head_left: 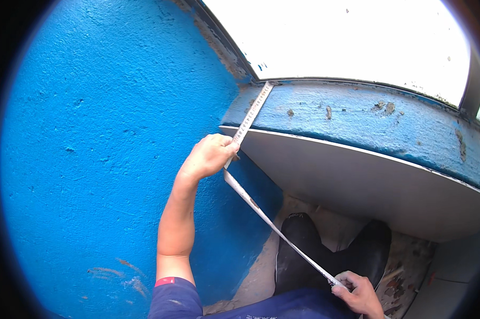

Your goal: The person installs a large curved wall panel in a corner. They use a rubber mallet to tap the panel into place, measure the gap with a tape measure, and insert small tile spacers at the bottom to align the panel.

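A white measuring tape (254, 112) with dark markings lies across the blue window sill (330, 109), its far end against the foot of the window frame. Pinched between thumb and fingers of my left hand (209, 155), the tape is held just off the sill's near edge, beside the blue wall. From there it bends and slants down to the right, twisted edge-on, above my knees. Low in the view, my right hand (358, 294) has its fingers closed on the lower stretch of the tape. No tape case can be made out.
A blue rough wall (102, 133) fills the left side. Beneath the sill stands a grey panel (357, 178) with a pale top edge. Beyond the sill is a bright window pane (346, 37) in a dark frame. My black-clad legs (304, 244) are close to the panel, over a stained floor.
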`<state>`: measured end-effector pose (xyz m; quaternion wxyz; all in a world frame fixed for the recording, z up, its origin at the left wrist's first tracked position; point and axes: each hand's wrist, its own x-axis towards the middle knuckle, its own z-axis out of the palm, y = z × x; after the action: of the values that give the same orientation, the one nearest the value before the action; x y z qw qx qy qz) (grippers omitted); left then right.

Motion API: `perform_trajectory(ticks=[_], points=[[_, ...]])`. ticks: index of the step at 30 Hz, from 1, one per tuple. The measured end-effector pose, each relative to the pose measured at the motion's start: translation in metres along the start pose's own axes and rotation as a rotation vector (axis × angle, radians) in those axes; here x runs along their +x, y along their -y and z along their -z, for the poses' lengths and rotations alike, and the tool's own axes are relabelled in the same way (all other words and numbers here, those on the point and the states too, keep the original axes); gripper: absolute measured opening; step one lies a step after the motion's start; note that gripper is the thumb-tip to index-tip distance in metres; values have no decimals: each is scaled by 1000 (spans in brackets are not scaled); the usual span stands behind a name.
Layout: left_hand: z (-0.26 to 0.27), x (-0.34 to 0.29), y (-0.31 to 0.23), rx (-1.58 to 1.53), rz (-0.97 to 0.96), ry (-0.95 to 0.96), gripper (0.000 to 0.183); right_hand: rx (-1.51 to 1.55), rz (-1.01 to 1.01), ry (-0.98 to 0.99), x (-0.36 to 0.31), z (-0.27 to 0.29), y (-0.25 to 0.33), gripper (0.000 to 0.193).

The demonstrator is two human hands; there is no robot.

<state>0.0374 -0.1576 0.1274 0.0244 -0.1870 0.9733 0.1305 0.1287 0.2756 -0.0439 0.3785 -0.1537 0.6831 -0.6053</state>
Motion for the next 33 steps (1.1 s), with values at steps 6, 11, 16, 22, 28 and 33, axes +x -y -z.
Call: perform_trajectory(ticks=[6,11,16,22,28,33], points=[[4,-2,12,5,10,-1,39,-9,20,-7,3,-17,-2,24],[-3,20,-3,-109,-330,22,41,-147,19,64,-10,-1,-17,34],[23,-63,-8,-535,-426,-260,34,66,137,286,4,-15,-10,39],[-3,-50,-50,-992,-829,-98,46,158,113,113,-50,-19,9,35],[-38,-44,-132,-593,-1027,-244,53,219,-67,-485,-144,-38,15,27],[-66,-43,-197,-106,-1012,-336,74,145,-98,-1132,-241,-49,-34,25]])
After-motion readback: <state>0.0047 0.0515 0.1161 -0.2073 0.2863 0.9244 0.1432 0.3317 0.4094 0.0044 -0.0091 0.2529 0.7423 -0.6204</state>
